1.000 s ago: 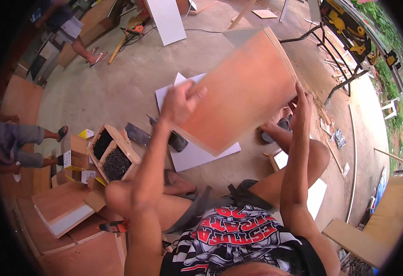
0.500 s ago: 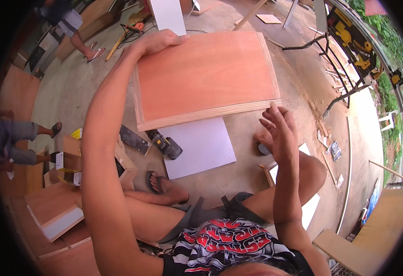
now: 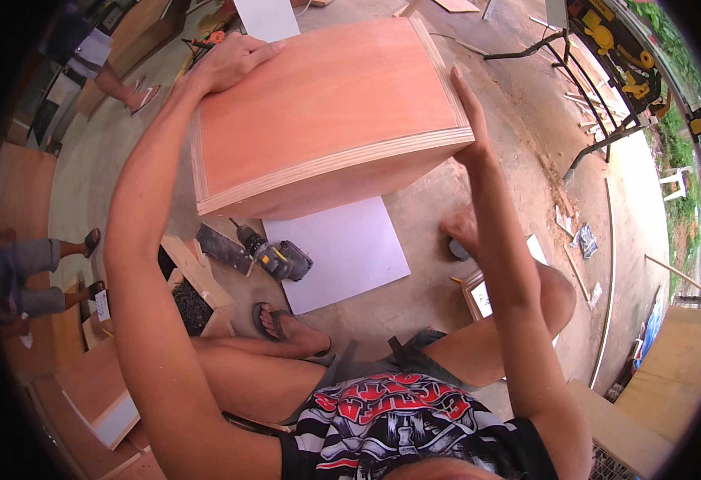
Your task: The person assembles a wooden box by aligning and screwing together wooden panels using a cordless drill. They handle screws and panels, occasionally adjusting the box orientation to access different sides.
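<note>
Mid-reposition: left hand (image 3: 234,62) gripping the plywood box (image 3: 326,120) at its far left corner, right hand (image 3: 466,120) pressing flat and open on its right edge, box hovering above the white panel (image 3: 342,252) and cordless drill (image 3: 274,254); next move probably needing a controlled set-down.

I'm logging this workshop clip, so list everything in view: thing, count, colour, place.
plywood box: one, reddish-brown, held up between both hands
white sheet: one, white, on the floor under the box
cordless drill: one, black and yellow, at the sheet's left edge
wooden tray of screws: one, pale wood, left of the drill
saw stand: one, black and yellow, top right
another person's legs: one pair, left edge
left hand: on the box's far left edge
right hand: flat against the box's right side
</note>
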